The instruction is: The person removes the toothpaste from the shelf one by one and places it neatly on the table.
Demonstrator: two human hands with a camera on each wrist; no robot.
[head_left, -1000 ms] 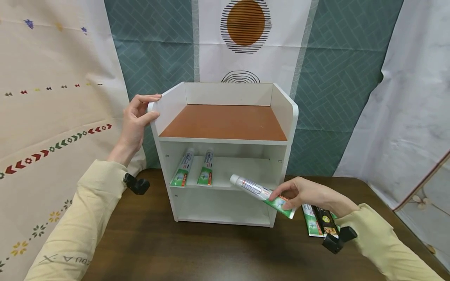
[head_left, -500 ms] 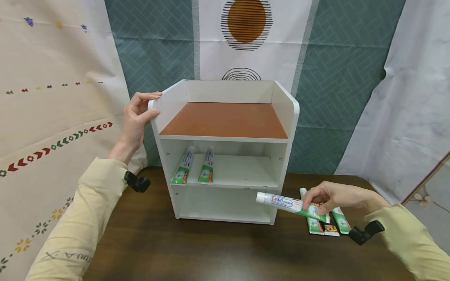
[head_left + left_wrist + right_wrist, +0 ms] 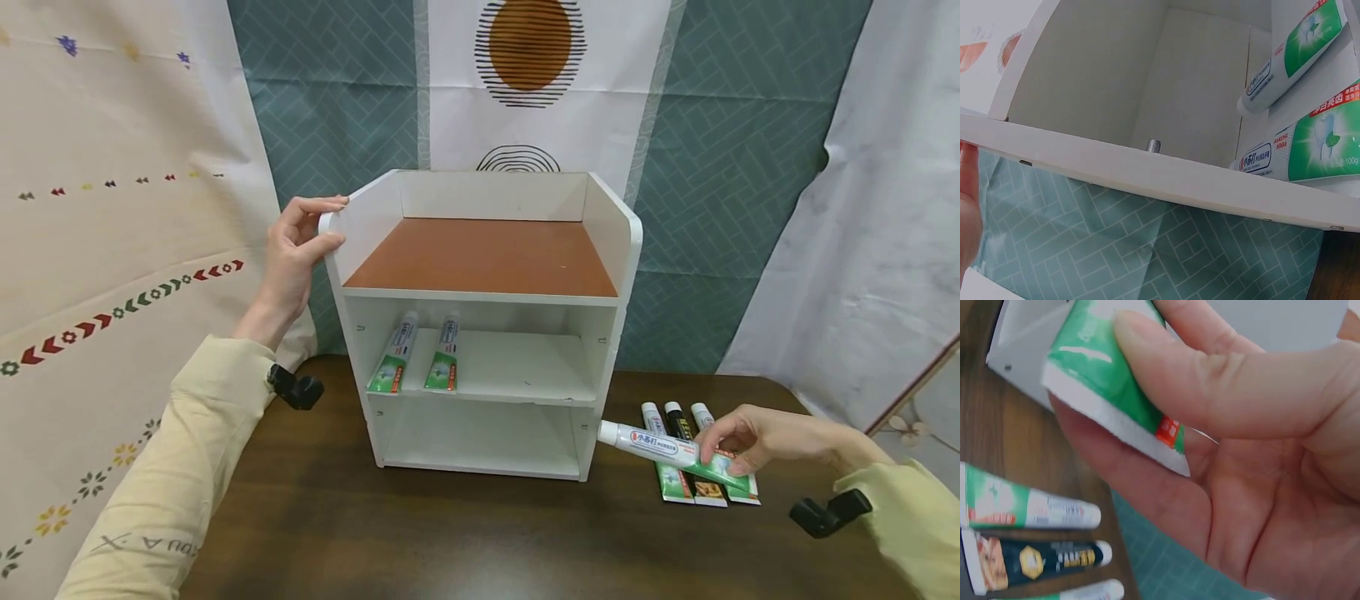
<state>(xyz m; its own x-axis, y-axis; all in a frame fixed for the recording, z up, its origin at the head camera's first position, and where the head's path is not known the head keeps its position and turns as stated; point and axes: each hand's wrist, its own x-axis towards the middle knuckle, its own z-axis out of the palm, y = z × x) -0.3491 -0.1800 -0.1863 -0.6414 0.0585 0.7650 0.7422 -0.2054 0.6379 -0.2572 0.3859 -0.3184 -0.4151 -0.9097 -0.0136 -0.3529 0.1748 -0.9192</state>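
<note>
Between thumb and fingers, my right hand [image 3: 780,439] pinches the green end of a white-and-green toothpaste tube [image 3: 660,446]. The tube's white cap points left, close to the right side of a white shelf unit [image 3: 480,297]. Under and behind it, a black toothpaste tube [image 3: 709,493] lies on the table between two green-and-white tubes [image 3: 676,485]. Up at the left, my left hand [image 3: 288,262] grips the top edge of the unit's side panel, thumb in front. Two more toothpaste tubes [image 3: 442,369] lie on the middle shelf [image 3: 517,367], at its left.
A brown panel [image 3: 480,258] covers the unit's top level, with white walls on three sides. The bottom compartment [image 3: 480,442] shows bare white surfaces. Dark wood table [image 3: 450,533] stretches in front. Patterned cloths [image 3: 720,192] hang behind and on both sides.
My right hand has moved right with the toothpaste tube, from in front of the shelf unit to over the tubes on the table. The left hand keeps its place on the panel.
</note>
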